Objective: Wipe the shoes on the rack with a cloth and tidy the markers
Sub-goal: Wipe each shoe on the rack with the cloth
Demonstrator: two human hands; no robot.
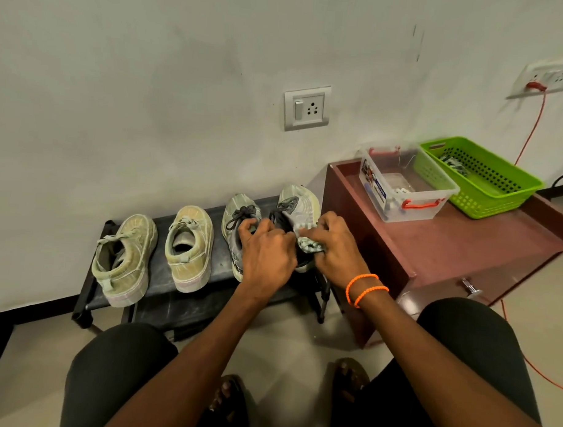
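1. My right hand (333, 244), at centre frame, has its fingers bunched tight on the cloth (309, 244), pressing it to the side of the far-right shoe (298, 202) on the rack (158, 273).
2. My left hand (266, 251) lies over the heel of the grey shoe (238, 218) just beside it, fingers curled together at the collar near the laces; I judge it steadies the pair.
3. Two beige shoes (125, 259) stand further left on the rack, not touched by either hand.
4. The markers' place seems to be upper right: a clear box (402, 185) with red handles and a green basket (479, 178) on the brown cabinet (464, 248). Small items lie in both, too blurred to name.
5. Risk: the two grey shoes touch, so a hard rub could push one off the rack's back edge or tip it onto the other.
6. Risk: the cloth is wadded small, so my knuckles may scrape the shoe and only smear the dirt.
7. Risk: an orange cable (532, 126) trails down the wall and along the floor at right, and could snag my foot when I turn to the cabinet.
8. Writing: the box bears a printed label, but nothing on it can be read; no brand shows on any shoe.
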